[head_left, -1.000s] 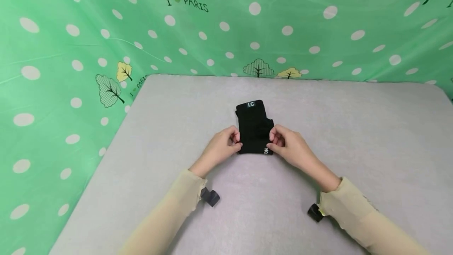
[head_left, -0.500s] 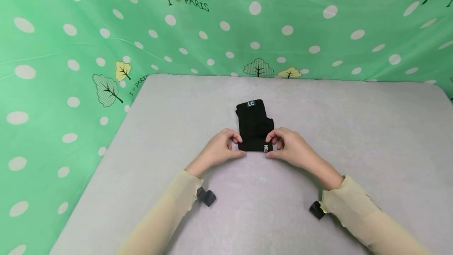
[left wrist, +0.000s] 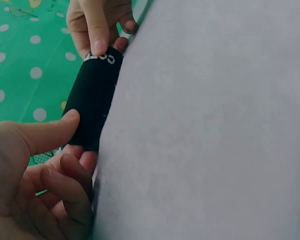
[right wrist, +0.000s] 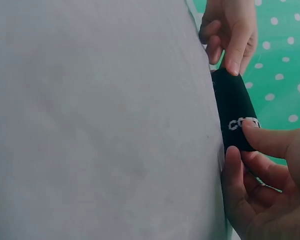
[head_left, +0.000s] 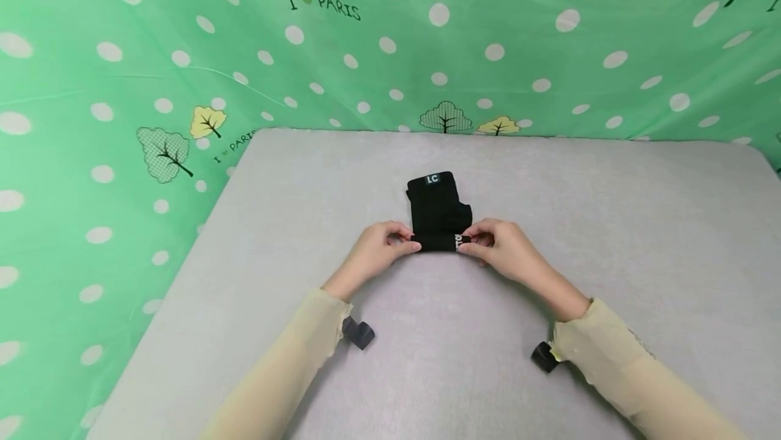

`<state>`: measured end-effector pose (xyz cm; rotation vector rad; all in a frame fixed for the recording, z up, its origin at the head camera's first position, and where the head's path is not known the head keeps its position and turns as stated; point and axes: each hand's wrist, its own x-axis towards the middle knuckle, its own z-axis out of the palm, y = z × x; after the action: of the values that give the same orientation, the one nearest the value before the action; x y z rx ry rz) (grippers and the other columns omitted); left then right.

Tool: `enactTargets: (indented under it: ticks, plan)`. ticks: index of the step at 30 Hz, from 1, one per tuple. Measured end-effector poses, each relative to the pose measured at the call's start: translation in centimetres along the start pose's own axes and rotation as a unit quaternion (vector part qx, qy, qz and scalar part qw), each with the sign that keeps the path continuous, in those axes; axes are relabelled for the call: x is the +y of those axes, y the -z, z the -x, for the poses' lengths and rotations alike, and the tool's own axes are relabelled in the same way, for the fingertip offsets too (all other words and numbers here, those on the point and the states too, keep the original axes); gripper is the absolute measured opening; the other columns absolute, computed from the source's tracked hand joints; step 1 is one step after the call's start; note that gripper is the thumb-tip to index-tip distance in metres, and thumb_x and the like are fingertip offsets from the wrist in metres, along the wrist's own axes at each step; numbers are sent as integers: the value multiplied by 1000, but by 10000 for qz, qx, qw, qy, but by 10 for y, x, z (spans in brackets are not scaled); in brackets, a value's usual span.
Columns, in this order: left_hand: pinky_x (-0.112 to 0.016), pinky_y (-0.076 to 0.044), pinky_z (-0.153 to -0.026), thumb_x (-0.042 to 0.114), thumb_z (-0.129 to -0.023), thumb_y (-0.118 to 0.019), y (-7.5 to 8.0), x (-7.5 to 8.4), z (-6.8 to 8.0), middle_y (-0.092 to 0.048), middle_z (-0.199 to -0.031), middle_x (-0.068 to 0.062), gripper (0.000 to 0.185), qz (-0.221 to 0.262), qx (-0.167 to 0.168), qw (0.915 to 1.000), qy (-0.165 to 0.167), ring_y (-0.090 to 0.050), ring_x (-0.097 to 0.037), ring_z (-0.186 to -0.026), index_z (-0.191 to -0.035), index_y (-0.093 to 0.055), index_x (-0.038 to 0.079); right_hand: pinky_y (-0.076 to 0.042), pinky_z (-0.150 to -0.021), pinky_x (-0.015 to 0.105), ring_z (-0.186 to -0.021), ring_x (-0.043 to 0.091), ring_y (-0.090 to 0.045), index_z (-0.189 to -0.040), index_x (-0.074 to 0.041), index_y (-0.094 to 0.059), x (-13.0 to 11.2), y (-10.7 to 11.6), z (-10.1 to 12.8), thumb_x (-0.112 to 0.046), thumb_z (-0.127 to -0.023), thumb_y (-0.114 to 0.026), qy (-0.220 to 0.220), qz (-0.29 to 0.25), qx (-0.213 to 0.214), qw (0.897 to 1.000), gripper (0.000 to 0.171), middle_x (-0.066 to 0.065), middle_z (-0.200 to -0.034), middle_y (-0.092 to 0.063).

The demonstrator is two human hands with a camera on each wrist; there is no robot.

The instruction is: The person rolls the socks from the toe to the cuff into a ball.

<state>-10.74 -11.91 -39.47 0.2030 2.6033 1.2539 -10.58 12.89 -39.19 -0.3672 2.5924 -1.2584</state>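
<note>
On the grey worktop (head_left: 610,223) walled by green dotted cloth (head_left: 122,87), our left hand (head_left: 377,252) and right hand (head_left: 500,248) each pinch the black garment (head_left: 436,213) in their grip.

One black garment (head_left: 438,213) — two hands

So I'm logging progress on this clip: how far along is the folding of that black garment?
Well along. The black garment already lies as a narrow folded strip on the grey table. In hand: the left hand and right hand pinch its near end, rolled up toward the far end with the LC label. Left: the stretch from the roll to that label lies flat.
</note>
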Motion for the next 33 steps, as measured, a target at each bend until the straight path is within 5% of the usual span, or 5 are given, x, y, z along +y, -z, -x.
enactTargets:
  ticks: [16, 22, 26, 33]
  plan:
    - [-24, -34, -58, 34, -98, -62, 5, 15, -22, -53, -68, 4, 30, -1357, -99, 9900, 384, -45, -12, -62, -78, -67, 13, -52, -59, 26, -57, 9, -61, -91, 0, -60, -8, 9, -26, -24, -98, -64, -868, 183, -321, 9955, 25, 5, -70, -62]
    - [-28, -40, -74, 21, -95, -68, 0, 13, -22, -58, -88, -3, 17, -1038, 401, 9936, -217, -52, -18, -80, -89, -56, 10, -53, -58, 27, -61, 16, -61, -95, -3, -54, -5, 8, -25, -7, -93, -68, -248, -66, 0, 9997, 14, 7, -80, -55]
    - [-30, -45, -78, 16, -94, -69, -3, 11, -18, -63, -93, -6, 10, -872, 621, 9926, -569, -58, -20, -84, -87, -64, 10, -56, -59, 26, -66, 17, -61, -93, -3, -64, -2, 6, -23, -4, -92, -68, -90, -218, 40, 9997, 4, 11, -87, -56]
    - [-24, -48, -74, 22, -87, -76, -2, 3, -14, -69, -106, -2, 15, -650, 508, 9955, -456, -59, -14, -76, -100, -73, 13, -50, -64, 24, -77, 18, -59, -103, -8, -72, 3, 9, -17, -15, -82, -82, 66, 109, 280, 9995, 25, 13, -100, -63]
